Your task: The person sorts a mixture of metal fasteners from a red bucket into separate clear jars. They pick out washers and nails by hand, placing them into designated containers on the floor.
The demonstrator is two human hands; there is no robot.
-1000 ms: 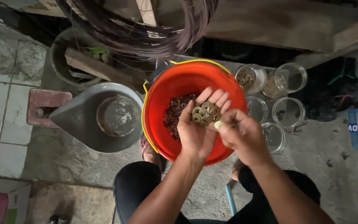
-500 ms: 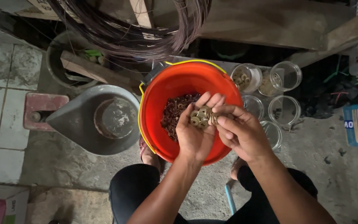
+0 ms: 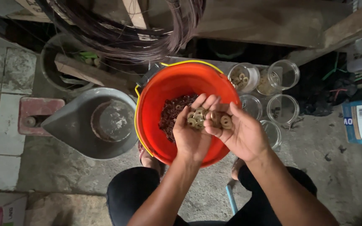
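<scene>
While both hands are held above the red bucket (image 3: 168, 88), the work looks to be at the sorting step: the left hand (image 3: 190, 134) is cupped, palm up, with a small heap of brass washers (image 3: 195, 118) in it, and the right hand (image 3: 239, 134) lies open beside it, touching it, with a few washers (image 3: 223, 121) on its fingers. I judge the next move needs a careful carry, palm kept level, because loose washers slide easily. The clear jars (image 3: 282, 109) stand just right of the bucket, near the right hand, and some are open. On the left a grey scoop (image 3: 68, 125) is close to the rim; wire coils (image 3: 122, 37) hang above, so the freest room is to the right.
</scene>
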